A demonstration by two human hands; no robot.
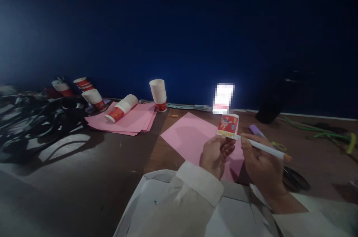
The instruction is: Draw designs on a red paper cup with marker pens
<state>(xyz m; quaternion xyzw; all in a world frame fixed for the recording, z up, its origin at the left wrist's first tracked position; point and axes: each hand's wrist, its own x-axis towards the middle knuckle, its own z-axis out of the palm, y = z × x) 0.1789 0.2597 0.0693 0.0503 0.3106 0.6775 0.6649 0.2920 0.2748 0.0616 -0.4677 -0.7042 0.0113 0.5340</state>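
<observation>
Two hands are busy here, and in the head view, the only one, the work looks under way rather than finished. The left hand (214, 153) pinches a small red printed card (228, 125) near its lower edge, thumb and fingertips drawn together, and holds it up over the far right side of a single pink sheet (187, 132). The right hand (260, 162) has thumb and fingers closed round a white marker (264, 147), its orange end pointing back past the knuckles and its other end at the card's lower right corner. Whether the tip actually touches the card, I can't tell.

What's done, as far as I can judge: the card is in hand and the marker brought up to it. A small orange cylinder (175, 116) lies on the table (131, 151) beyond the sheet; it may be the marker's cap, which would mean the marker is ready for use. I can make out no fresh mark on the card, and the visible part of the pink sheet looks plain, so the marker's work seems either barely begun or too fine to see.

To the left, a pile of pink paper (142, 116) carries a lying stack of paper cups (122, 108), apparently not in use at this moment.
</observation>
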